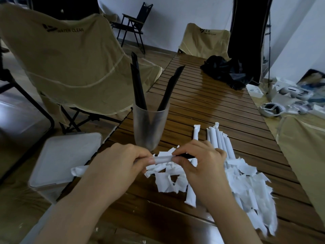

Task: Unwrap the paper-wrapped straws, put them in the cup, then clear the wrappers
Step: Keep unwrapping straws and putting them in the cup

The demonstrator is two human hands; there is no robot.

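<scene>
A frosted cup stands on the slatted wooden table and holds several black straws leaning left and right. In front of it my left hand grips a paper-wrapped straw by its white wrapper, whose tail sticks out to the left. My right hand pinches the bare black end of that same straw, which shows beside the torn paper edge. Wrapped straws lie in a row to the right. Torn wrappers are heaped under and right of my hands.
A grey lidded bin stands at the table's left edge. Beige folding chairs are at left and back. A black bag lies at the table's far end. White gear is strewn on the floor at right.
</scene>
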